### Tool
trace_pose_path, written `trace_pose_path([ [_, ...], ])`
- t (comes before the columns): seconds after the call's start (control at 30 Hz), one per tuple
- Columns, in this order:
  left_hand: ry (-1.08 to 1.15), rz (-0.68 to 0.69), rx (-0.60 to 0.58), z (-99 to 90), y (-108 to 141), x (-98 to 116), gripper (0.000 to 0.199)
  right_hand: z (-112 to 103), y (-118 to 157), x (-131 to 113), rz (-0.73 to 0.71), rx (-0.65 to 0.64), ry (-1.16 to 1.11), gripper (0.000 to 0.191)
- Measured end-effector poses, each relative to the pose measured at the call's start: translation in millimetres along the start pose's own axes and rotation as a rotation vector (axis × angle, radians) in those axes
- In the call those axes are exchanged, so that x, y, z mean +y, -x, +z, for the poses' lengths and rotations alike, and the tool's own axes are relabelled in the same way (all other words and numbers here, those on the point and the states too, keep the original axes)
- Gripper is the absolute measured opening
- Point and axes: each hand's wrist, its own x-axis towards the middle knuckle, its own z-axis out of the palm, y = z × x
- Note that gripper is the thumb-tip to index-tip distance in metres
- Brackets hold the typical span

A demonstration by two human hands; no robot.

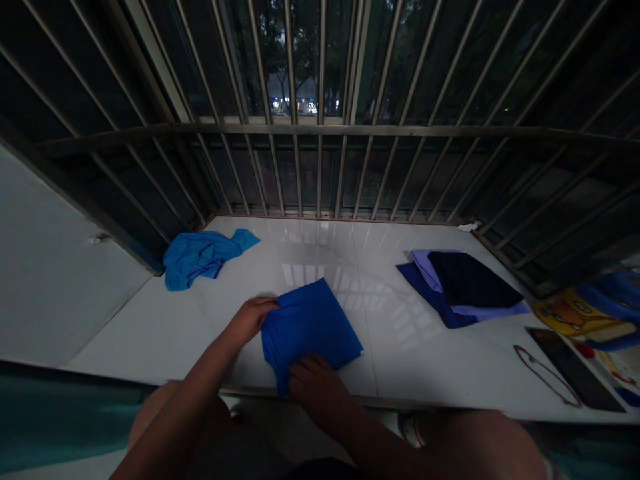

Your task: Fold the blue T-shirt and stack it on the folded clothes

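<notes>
A folded bright-blue garment [313, 323] lies tilted on the white tiled ledge, close to its front edge. At its upper left corner, my left hand [257, 317] has its fingers closed on the cloth. My right hand [315, 383] is at the lower edge, its fingers curled onto the fabric, with a narrow strip of cloth hanging out just left of it. The garment's underside and my right fingertips are hidden.
A crumpled lighter-blue garment [200, 257] lies at the back left. Folded dark and lilac clothes [470, 280] are stacked to the right. Farther right are a dark tablet [575, 370], a looped cord [547, 377] and a yellow-and-blue bag [583, 313]. Metal window bars [320, 130] close off the back.
</notes>
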Motion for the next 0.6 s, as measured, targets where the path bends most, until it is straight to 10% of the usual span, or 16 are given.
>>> trace_pose_path([
  [0.33,-0.442,0.123,0.034,54.4,143.8,47.5,0.078,8.2,118.5,46.4,0.183,0.359,0.117,0.048],
  [0.6,-0.463,0.252,0.064,90.3,151.4,68.6,0.046,-11.0,150.9,67.7,0.236,0.299,-0.009,0.051],
])
